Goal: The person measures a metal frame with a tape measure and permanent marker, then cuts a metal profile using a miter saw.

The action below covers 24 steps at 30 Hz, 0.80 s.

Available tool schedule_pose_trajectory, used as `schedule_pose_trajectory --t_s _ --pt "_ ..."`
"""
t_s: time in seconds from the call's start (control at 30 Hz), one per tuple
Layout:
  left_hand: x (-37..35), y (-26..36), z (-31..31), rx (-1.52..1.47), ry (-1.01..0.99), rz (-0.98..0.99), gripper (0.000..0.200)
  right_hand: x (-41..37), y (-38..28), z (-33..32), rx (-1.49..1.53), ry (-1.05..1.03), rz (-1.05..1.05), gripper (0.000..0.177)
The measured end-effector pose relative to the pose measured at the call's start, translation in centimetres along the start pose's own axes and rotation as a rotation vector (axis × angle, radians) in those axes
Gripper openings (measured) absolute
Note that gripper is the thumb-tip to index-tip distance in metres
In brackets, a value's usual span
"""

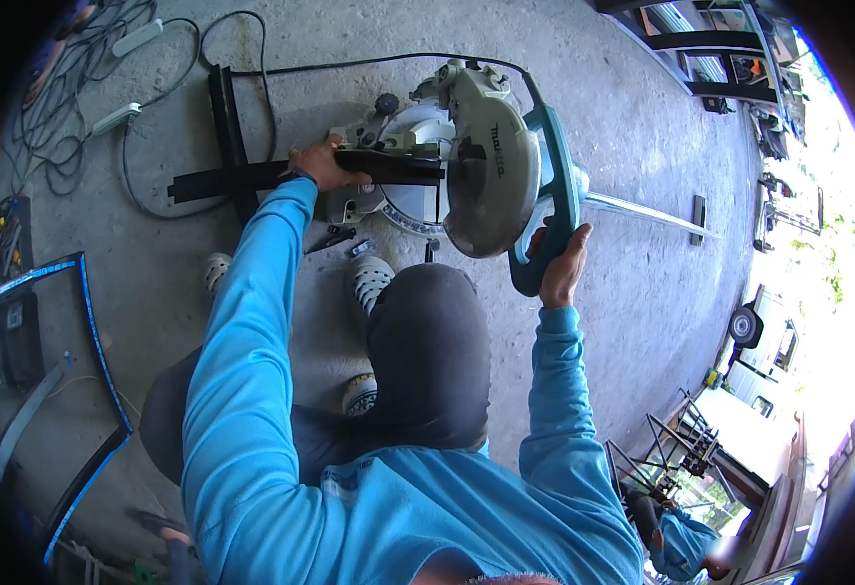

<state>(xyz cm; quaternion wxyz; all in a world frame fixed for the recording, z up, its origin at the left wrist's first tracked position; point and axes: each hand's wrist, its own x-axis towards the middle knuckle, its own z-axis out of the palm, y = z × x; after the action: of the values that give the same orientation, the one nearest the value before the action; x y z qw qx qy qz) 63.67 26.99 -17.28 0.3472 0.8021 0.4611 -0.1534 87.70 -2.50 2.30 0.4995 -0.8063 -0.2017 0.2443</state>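
Operator's left hand (324, 165) clasps the long black profile (403, 170), positioned on the grey metal mitre saw (496, 166); right hand (566, 267) grips its teal loop handle (562, 161). Cut completion: indeterminable.

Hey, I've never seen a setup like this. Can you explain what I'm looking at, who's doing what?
There's no robot here, just a person working bare-handed. The single picture comes from a camera on their head, looking forward and down, so their blue sleeves and knee show.

The left hand grips a black bar on the base of a power saw. The right hand holds the saw's teal handle.

Around it, the concrete floor bears cables and another dark bar. A blue-edged frame shows at picture left, and another person at lower right.
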Motion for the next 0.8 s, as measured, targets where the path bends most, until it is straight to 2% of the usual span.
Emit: schedule_pose_trajectory --t_s 0.43,0.8 --pt "0.3 0.1 0.1 0.011 0.001 -0.024 0.123 -0.1 0.2 0.0 0.004 0.007 0.002 0.082" --pt "0.4 -0.1 0.4 -0.005 0.032 -0.005 0.115 -0.2 0.8 0.0 0.033 0.01 0.007 0.083"
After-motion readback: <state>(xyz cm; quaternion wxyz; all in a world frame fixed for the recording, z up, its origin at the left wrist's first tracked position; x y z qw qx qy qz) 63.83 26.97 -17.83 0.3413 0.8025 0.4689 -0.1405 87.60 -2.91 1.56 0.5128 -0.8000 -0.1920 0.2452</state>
